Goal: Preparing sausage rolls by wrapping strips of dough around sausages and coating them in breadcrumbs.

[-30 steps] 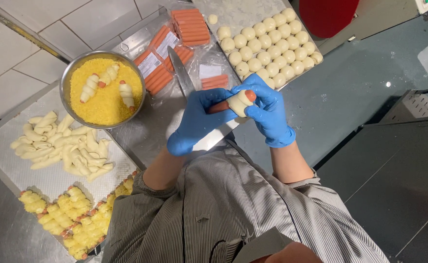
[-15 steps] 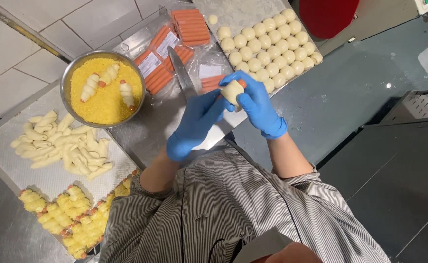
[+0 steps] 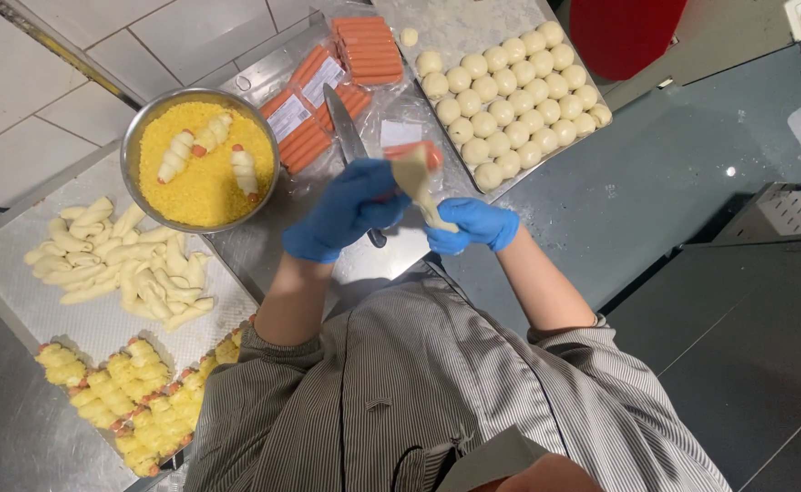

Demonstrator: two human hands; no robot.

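Both my hands wear blue gloves. My left hand [image 3: 341,211] grips an orange sausage [image 3: 428,153] whose end sticks out past the fingers. My right hand [image 3: 471,225] pinches the lower end of a pale strip of dough [image 3: 418,182], stretched from the sausage down to that hand. A large knife [image 3: 349,141] lies on the steel counter just behind my left hand. Packs of sausages [image 3: 314,100] in clear wrap lie beyond the knife.
A metal bowl [image 3: 136,137] of yellow crumbs holds three wrapped sausages. A tray [image 3: 473,27] of several round dough balls [image 3: 514,91] sits at the back right. Wrapped pieces [image 3: 123,260] and crumb-coated pieces [image 3: 118,387] lie on a tray at left. A red object [image 3: 624,32] stands at the back.
The dough ball held in both hands has been pulled into a long strip; my right hand moved down and toward me while my left hand stayed on the sausage.
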